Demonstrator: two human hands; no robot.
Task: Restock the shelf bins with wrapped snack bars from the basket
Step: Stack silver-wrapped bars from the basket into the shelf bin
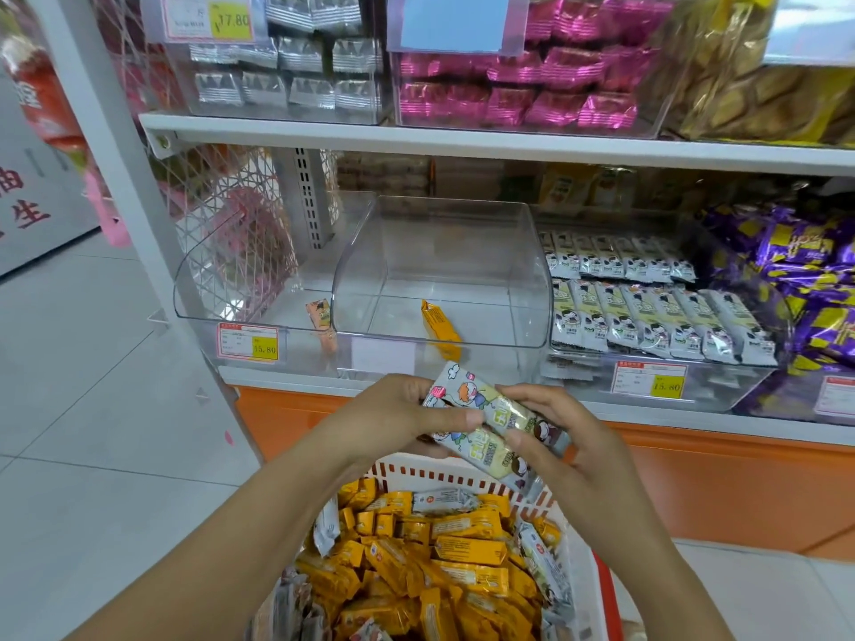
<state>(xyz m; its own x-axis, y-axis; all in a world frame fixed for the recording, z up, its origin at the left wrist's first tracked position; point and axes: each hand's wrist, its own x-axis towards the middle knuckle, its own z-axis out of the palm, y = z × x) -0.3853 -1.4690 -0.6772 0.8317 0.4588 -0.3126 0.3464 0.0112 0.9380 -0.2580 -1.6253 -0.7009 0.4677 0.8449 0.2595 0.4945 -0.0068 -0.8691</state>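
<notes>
Your hands meet at centre frame, just above the far rim of the basket (416, 474). Left hand (398, 418) and right hand (560, 432) are both clamped on the same two grey bars (490, 409). Left thumb lies across the top wrapper at the upper-left end. Right fingers curl over the lower-right end. The two bars lie side by side, touching, tilted from upper left down to lower right.

The basket fills the bottom centre. It holds mostly yellow bars (467, 548) in a loose heap, with a few grey ones mixed in along the edges.

Lower shelf, straight above your hands: the middle bin (444, 252) is clear plastic with one yellow bar (439, 328) leaning at its front wall. The left bin (199, 289) holds one peach bar (320, 316) against its right side. The right bin (721, 386) holds stocked rows (647, 312) of grey bars with the same wrapper as the pair you hold, laid in two tiers. Purple packs (796, 279) sit at the far right edge.

There are price tags on the front of the left bin (248, 343) and the right bin (647, 381).

The upper shelf (462, 141) carries silver packs (300, 62) at top left, pink packs (555, 85) at top centre and gold packs (763, 99) at top right.
</notes>
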